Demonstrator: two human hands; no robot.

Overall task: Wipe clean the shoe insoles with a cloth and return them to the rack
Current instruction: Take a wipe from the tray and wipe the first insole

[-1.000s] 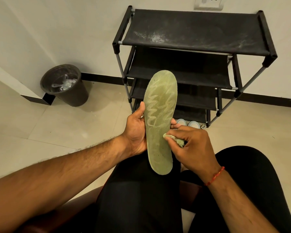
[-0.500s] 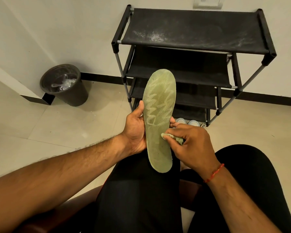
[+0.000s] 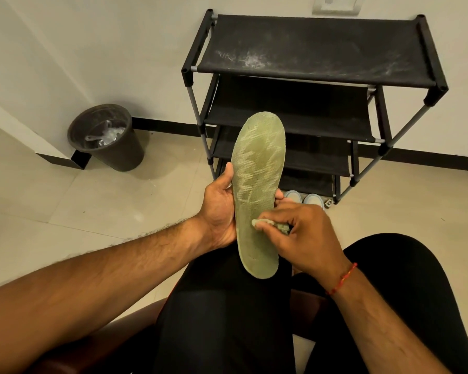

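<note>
**Green insole held over the lap, cloth pressed to its lower half**

Olive-green and mesh-textured, the insole (image 3: 258,184) stands nearly upright above the person's black-clad knees, toe end far and heel end near. The left hand (image 3: 219,209) clasps its left edge, thumb lying along the rim and fingertips showing past the right edge. The right hand (image 3: 300,233), with a red thread at the wrist, pinches a small wad of pale green cloth (image 3: 270,224) between thumb and fingers and presses it against the insole's surface a little below the middle.

Beyond the insole, against the far wall, stands the black shoe rack (image 3: 316,49), its top fabric shelf streaked with pale dust. A pair of light shoes (image 3: 303,197) sits on the floor at the foot of the rack, just right of the insole. To the far left a dark bin (image 3: 108,141) holding crumpled clear plastic rests on the tiled floor near the wall corner
</note>
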